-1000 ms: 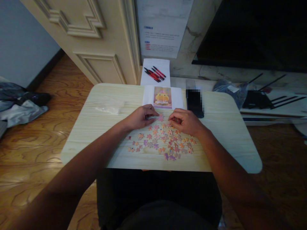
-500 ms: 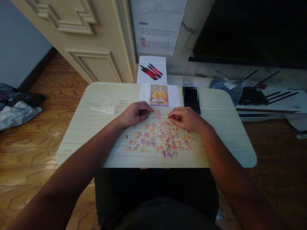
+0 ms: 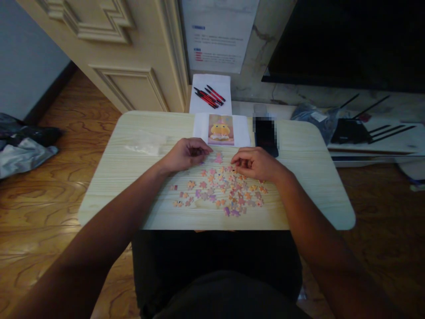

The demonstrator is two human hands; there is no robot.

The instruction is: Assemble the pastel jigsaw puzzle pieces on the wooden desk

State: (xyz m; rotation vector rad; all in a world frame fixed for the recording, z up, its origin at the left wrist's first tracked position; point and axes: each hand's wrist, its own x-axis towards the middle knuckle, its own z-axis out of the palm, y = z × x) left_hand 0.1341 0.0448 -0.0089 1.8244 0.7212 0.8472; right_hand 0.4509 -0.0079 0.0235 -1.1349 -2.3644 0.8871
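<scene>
At the 6 o'clock edge of the view the person's dark lap fills the bottom, and both forearms run up from the lower corners onto the pale wooden table [image 3: 139, 177]. Nearest on the tabletop lies a loose scatter of small jigsaw pieces [image 3: 226, 195], pink, orange and lilac, spread flat and mostly apart from one another, with a few strays out toward 9 o'clock of the heap. The right hand [image 3: 254, 163] rests at the far right rim of the scatter, fingers curled narrow over a piece or two; whether it actually pinches one cannot be told. The left hand [image 3: 186, 153] sits at 10 o'clock of the heap, fingers folded in, its fingertips close to a small pink joined cluster [image 3: 218, 157] lying between the two hands; the grip is too dim to read. The work looks to be at an early sorting and matching stage, with nearly all pieces unjoined. The next move would call for a fine pinch on one piece, a turn to the right orientation, and a check against the reference picture [image 3: 221, 129], a yellow figure on white paper at 12 o'clock. Just right of it lies a dark phone [image 3: 266, 136], partly blurred out. Farther off, red and black pens [image 3: 209, 95] lie on a white sheet. The printed notice above is unreadable, and piece shapes are too small to make out.
</scene>
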